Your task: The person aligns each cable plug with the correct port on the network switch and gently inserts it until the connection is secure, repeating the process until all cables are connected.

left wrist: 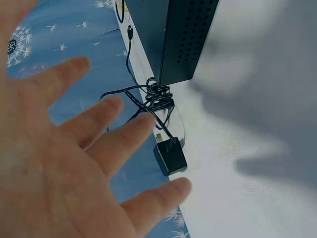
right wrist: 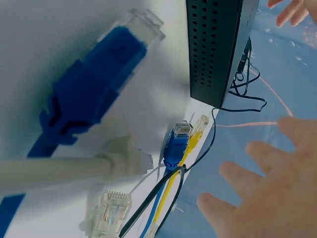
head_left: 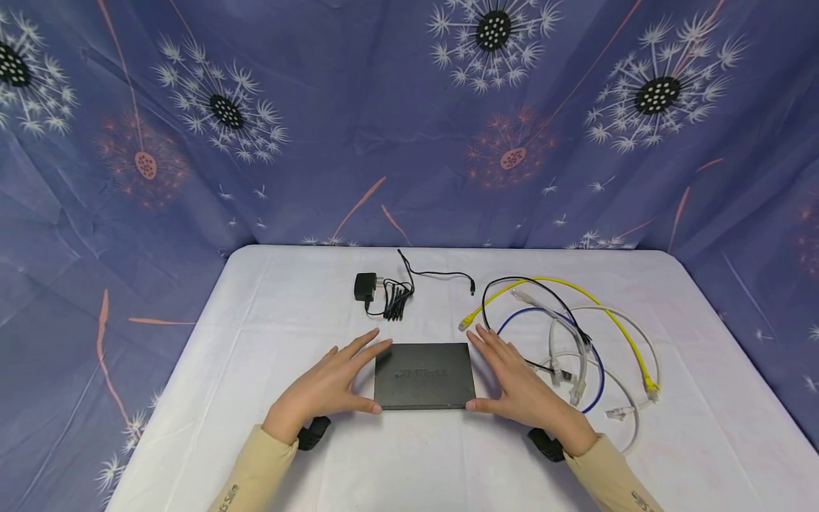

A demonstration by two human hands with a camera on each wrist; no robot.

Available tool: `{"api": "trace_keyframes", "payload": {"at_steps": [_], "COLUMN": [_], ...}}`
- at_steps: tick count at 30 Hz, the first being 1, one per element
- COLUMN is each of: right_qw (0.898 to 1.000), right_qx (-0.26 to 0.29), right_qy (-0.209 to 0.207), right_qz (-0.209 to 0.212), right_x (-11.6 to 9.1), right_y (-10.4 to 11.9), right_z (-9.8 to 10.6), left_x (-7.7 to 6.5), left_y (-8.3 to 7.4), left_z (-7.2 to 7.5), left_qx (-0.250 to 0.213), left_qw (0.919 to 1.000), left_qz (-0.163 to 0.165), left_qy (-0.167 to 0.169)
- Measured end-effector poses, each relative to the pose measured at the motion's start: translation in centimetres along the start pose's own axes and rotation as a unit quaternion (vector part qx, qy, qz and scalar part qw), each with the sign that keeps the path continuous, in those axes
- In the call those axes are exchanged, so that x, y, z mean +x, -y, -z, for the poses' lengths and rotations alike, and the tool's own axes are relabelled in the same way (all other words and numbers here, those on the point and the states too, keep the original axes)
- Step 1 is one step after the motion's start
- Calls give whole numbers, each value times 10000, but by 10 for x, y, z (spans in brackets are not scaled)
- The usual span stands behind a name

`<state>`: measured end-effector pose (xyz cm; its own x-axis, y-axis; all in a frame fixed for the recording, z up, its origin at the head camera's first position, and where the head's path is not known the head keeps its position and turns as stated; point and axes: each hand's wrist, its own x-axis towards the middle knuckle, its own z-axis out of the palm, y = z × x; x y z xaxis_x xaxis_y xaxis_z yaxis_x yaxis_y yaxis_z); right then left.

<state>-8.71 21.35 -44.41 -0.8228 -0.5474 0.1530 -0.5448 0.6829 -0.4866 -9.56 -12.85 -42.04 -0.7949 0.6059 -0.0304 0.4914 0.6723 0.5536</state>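
Observation:
A flat black TP-LINK box (head_left: 424, 387), probably a network switch, lies on the white-covered table between my two hands. My left hand (head_left: 323, 387) is at its left side, fingers spread and thumb tip by the near left corner. On the opposite side my right hand (head_left: 527, 384) has its fingers extended, with the thumb tip at the near right corner. Both wrist views show the box's perforated side, the left hand (left wrist: 74, 163) and right hand (right wrist: 272, 193) with spread fingers and nothing in them.
Behind the box is a black power adapter (head_left: 365, 286) with its bundled cord (head_left: 398, 300). To the right lie tangled network cables, including a yellow cable (head_left: 598, 297), a blue cable (head_left: 602, 377) and grey ones. A patterned blue cloth (head_left: 384, 128) hangs behind the table.

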Motion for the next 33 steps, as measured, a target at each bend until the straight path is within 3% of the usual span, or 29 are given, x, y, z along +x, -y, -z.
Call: {"api": "trace_keyframes", "payload": {"at_steps": [10,33], "right_qw": [9991,9984], "right_qx": [-37,-38], "right_qy": [384,480], "right_qz": [148,286], "right_x": [-2,9], "right_y": [1,-5], "right_z": [-4,-16], "left_x": [1,11], "left_y": [2,16], "left_z": [-8,-26], "left_qx": [107,-78], "left_qw": [9999,9996], "left_qz": [-14,-61], "left_qy": [67,248]}}
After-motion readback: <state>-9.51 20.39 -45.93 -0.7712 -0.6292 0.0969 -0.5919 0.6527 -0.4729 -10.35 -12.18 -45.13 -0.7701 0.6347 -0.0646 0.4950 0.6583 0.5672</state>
